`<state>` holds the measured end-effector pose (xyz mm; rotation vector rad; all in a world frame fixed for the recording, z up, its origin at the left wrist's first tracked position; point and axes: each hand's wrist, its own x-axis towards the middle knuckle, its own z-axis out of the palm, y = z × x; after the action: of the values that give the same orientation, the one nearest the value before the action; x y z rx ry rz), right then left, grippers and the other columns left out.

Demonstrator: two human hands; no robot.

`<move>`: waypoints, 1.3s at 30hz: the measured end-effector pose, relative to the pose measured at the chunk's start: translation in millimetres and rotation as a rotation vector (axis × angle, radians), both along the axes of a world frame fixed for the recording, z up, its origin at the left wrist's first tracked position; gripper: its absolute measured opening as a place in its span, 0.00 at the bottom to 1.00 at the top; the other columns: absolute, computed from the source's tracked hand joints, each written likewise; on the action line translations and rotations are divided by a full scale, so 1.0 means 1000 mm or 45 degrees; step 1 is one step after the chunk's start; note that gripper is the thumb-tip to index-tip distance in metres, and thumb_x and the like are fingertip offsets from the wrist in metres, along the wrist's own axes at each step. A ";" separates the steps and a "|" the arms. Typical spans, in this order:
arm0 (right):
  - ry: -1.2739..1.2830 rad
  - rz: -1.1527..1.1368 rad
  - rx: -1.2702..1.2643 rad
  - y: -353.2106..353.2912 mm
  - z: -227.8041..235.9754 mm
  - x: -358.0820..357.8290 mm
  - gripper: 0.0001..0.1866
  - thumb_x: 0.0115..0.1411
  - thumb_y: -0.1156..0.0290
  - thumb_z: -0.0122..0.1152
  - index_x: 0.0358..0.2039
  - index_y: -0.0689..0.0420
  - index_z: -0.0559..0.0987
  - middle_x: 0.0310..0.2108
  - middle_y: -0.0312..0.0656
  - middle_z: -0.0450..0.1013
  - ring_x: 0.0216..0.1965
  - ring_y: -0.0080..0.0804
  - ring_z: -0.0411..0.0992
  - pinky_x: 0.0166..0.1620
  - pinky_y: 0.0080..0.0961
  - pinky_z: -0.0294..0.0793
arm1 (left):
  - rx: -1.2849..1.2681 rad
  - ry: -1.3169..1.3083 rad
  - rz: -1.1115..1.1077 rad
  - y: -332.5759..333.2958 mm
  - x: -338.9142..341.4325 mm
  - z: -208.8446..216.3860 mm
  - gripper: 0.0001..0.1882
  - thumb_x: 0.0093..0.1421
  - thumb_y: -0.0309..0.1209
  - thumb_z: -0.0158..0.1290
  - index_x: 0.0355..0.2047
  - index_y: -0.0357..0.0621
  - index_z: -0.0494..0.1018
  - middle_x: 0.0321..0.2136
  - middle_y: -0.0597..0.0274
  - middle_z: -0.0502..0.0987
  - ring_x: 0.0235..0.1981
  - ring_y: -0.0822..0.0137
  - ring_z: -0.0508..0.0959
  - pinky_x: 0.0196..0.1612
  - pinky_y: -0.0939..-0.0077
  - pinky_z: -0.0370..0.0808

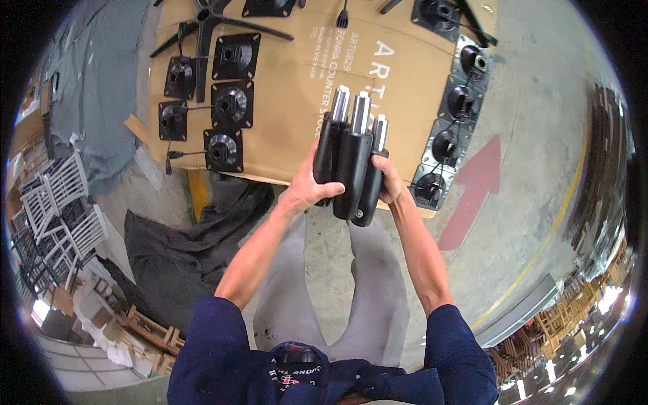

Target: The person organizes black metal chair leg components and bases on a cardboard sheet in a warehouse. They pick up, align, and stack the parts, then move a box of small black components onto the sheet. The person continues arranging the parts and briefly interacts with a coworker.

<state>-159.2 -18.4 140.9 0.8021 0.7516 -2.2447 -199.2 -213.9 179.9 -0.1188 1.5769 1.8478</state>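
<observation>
Between my two hands I hold a bundle of three black gas lift cylinders point(350, 165) with silver rods pointing away from me. They are over the near edge of the cardboard sheet point(290, 101). My left hand point(312, 181) wraps the left side of the bundle, its thumb lying across toward the middle cylinder. Gripping the right side is my right hand point(389, 179), mostly hidden behind the rightmost cylinder. The cylinders sit side by side, touching, at slightly different heights.
Several black seat mechanism plates point(225, 148) with levers lie on the cardboard's left side. More plates on silver bases point(445, 145) line its right edge. A black star base point(204, 27) is at the far left. Dark cloth point(175, 250) lies on the floor nearby.
</observation>
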 end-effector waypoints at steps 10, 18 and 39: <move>-0.108 0.100 -0.108 -0.068 -0.119 -0.026 0.37 0.46 0.49 0.63 0.50 0.62 0.67 0.43 0.48 0.71 0.42 0.36 0.73 0.47 0.33 0.74 | -0.013 -0.155 0.104 -0.066 -0.018 -0.102 0.51 0.37 0.30 0.64 0.61 0.40 0.48 0.55 0.56 0.60 0.57 0.64 0.61 0.60 0.68 0.56; -0.133 0.028 -0.131 -0.107 -0.168 -0.046 0.37 0.45 0.51 0.63 0.51 0.63 0.67 0.45 0.48 0.71 0.44 0.37 0.72 0.50 0.33 0.71 | -0.178 -0.068 -0.071 -0.106 -0.059 -0.143 0.51 0.35 0.29 0.62 0.60 0.39 0.49 0.54 0.55 0.61 0.56 0.62 0.62 0.59 0.69 0.57; 0.460 -1.266 -0.096 0.101 -0.211 -0.155 0.41 0.49 0.43 0.59 0.56 0.58 0.60 0.52 0.48 0.64 0.52 0.40 0.65 0.57 0.38 0.65 | -0.189 0.292 -1.367 0.229 -0.288 -0.211 0.46 0.43 0.49 0.59 0.61 0.48 0.54 0.53 0.58 0.65 0.53 0.66 0.65 0.56 0.73 0.59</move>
<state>-314.7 82.7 -70.3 0.8473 0.4436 -3.3494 -487.3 15.3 -30.7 0.7544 1.4636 0.9101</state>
